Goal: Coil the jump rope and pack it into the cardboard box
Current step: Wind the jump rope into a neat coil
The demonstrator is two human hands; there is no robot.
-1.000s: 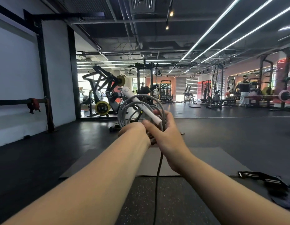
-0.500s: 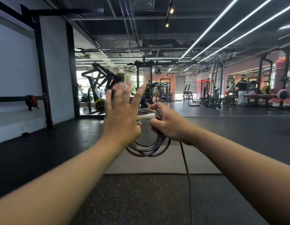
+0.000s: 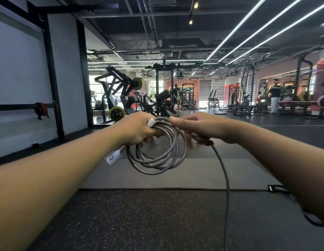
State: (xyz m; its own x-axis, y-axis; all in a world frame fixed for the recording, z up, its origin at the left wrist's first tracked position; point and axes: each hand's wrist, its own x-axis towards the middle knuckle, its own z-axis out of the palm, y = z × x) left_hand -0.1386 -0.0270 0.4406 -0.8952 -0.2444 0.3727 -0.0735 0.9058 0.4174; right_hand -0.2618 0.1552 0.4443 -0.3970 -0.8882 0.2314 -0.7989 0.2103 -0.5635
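A grey jump rope [image 3: 157,160] hangs in several loops in front of me, at chest height. My left hand [image 3: 137,127] is closed around the top of the coil and around a white handle [image 3: 115,156], which sticks out below the fist. My right hand [image 3: 199,126] pinches the rope at the coil's upper right. From that hand a loose length of rope [image 3: 224,178] drops to the bottom edge of the view. No cardboard box is in view.
Below my hands a grey mat [image 3: 175,176] lies on the black speckled gym floor [image 3: 139,223]. A black striped strap [image 3: 279,189] lies at the mat's right corner. Weight machines [image 3: 121,98] stand ahead, and a person [image 3: 274,95] stands far right.
My left hand, open with spread fingers half a second ago, has closed on the coil and handle. My right hand has shifted to the coil's upper right. The coil hangs lower.
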